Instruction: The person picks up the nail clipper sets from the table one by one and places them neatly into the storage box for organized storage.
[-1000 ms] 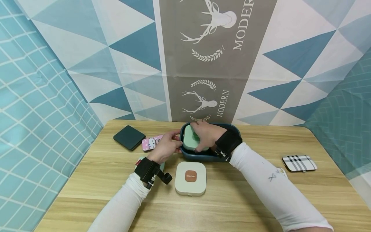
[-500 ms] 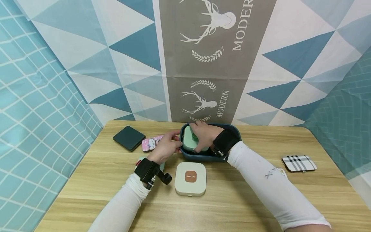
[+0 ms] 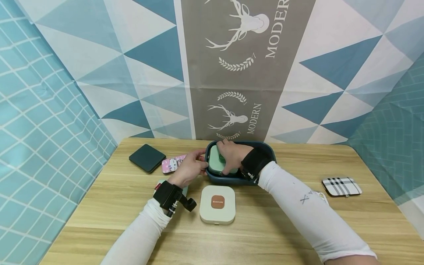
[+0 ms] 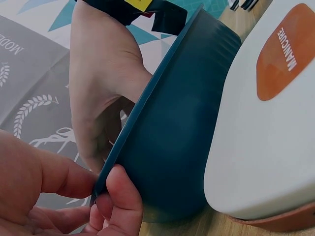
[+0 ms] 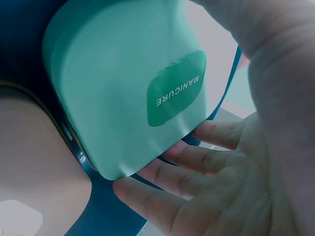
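Note:
A dark blue oval basin [image 3: 243, 180] stands at the back middle of the table. My left hand [image 3: 190, 167] pinches its left rim, thumb and fingers on either side, as the left wrist view [image 4: 118, 196] of that hand confirms. Inside the basin's left end lies a mint-green manicure case [image 5: 118, 83], marked MANICURE on a darker green label. My right hand [image 3: 233, 152] reaches over and grips this case, with several fingertips along one edge in the right wrist view. Beside the case there shows a pale pinkish-grey rounded object [image 5: 39, 152].
A cream manicure case [image 3: 217, 215] lies just in front of the basin. To the left are a dark green flat square [image 3: 147, 158] and a pink cartoon-print case [image 3: 170, 165]. A checked case [image 3: 342, 186] lies far right. The patterned backdrop [image 3: 228, 73] rises behind the table.
My right wrist and sleeve have shifted slightly left, and the mint-green case sits a touch further left in the basin. My left hand stays on the rim.

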### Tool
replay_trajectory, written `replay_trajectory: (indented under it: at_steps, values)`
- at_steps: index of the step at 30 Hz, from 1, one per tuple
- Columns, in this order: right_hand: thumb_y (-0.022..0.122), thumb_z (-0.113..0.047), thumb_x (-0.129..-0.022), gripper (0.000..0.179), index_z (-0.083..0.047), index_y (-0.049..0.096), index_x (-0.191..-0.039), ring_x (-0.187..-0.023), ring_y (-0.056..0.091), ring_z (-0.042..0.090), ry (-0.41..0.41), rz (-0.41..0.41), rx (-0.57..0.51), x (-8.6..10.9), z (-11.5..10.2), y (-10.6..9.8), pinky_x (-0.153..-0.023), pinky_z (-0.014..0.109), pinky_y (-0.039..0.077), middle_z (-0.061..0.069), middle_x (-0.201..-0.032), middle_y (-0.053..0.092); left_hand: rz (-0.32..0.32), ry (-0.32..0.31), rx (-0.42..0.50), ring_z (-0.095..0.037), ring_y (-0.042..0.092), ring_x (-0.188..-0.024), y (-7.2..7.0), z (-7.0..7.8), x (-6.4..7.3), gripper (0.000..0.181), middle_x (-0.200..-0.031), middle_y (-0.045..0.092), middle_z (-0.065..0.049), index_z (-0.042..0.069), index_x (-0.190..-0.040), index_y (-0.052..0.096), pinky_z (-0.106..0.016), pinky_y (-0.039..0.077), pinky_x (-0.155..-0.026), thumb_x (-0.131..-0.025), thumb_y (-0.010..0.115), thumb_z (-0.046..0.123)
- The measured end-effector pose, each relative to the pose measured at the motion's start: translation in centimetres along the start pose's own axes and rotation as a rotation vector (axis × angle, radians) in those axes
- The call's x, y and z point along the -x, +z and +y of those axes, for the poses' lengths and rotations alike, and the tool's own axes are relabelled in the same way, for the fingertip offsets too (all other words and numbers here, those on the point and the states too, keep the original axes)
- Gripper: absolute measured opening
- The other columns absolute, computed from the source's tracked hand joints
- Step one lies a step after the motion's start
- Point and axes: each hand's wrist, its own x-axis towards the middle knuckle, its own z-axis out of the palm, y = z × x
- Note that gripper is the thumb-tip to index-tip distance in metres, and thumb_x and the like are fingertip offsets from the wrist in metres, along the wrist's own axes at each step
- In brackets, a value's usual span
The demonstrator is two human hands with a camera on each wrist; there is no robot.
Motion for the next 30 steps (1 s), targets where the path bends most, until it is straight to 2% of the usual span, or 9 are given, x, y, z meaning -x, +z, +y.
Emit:
replay_trajectory:
  at_steps: [4,13,30]
  values:
    - [0.093,-0.035,-0.081,0.100,0.000,0.035,-0.154,-0.119,0.050,0.030,0.005,-0.007,0.017,0.01,-0.15,-0.05,-0.083,0.034,0.057,0.018,-0.138,0.046,0.001,-0.001,0.005,-0.019,0.055,-0.079,0.03,0.02,0.03,0.057,-0.111,0.046,-0.015,-0.004,-0.158,0.042,-0.028,0.058,-0.068,-0.102,0.051,-0.010]
    - [0.093,-0.036,-0.081,0.096,0.000,0.039,-0.152,-0.113,0.053,0.027,0.009,-0.012,0.082,-0.02,-0.48,-0.06,-0.093,0.037,0.053,0.015,-0.131,0.050,0.004,-0.004,0.017,-0.019,0.055,-0.078,0.12,0.11,0.04,0.057,-0.108,0.046,-0.014,-0.004,-0.158,0.042,-0.028,0.057,-0.067,-0.102,0.051,-0.010]
    - [0.089,-0.039,-0.084,0.093,0.001,0.041,-0.153,-0.117,0.054,0.027,0.020,-0.042,0.176,-0.37,-0.81,-0.04,-0.101,0.038,0.051,0.016,-0.135,0.052,-0.010,0.002,0.007,-0.020,0.054,-0.078,-0.03,-0.04,-0.05,0.057,-0.108,0.046,-0.015,-0.005,-0.159,0.040,-0.029,0.057,-0.068,-0.102,0.050,-0.010]
